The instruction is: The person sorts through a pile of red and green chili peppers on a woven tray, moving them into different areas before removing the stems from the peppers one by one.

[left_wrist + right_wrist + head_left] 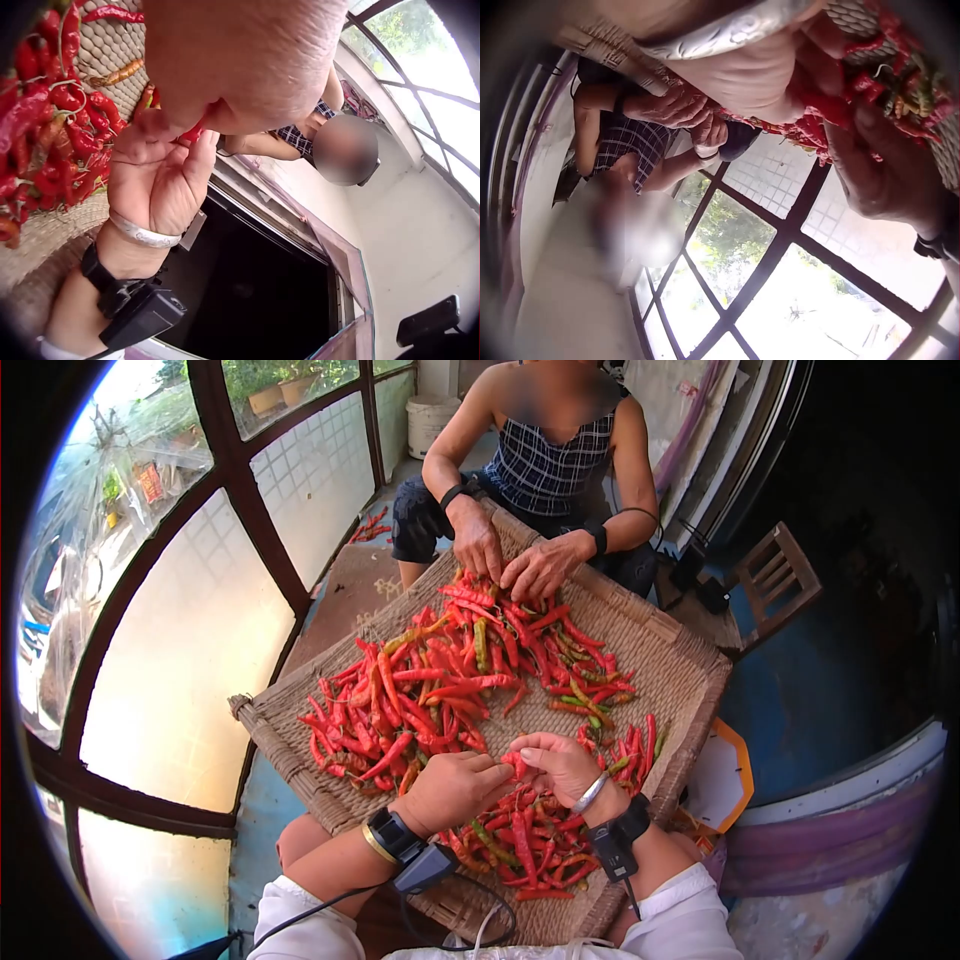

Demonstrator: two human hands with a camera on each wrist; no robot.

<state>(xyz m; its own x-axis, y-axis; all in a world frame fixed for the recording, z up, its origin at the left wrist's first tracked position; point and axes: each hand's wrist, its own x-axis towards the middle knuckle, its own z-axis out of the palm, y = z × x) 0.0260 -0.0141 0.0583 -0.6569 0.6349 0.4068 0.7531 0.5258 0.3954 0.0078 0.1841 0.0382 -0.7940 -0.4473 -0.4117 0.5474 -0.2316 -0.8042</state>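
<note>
A red chili pepper is held between my two hands, low over the near part of the woven tray. My left hand pinches it from the left, fingers curled in. From the other side my right hand, with a silver bangle at the wrist, grips it between thumb and fingers. In the right wrist view the chili pepper spans the gap between both sets of fingertips; most of it is hidden by them. Beneath my hands lies a near heap of red chilies, some greenish.
A larger heap of chilies covers the tray's middle. Across from me a seated person works with both hands in the far chilies. Windows line the left; a wooden chair stands at right. Cables hang from my wrist devices.
</note>
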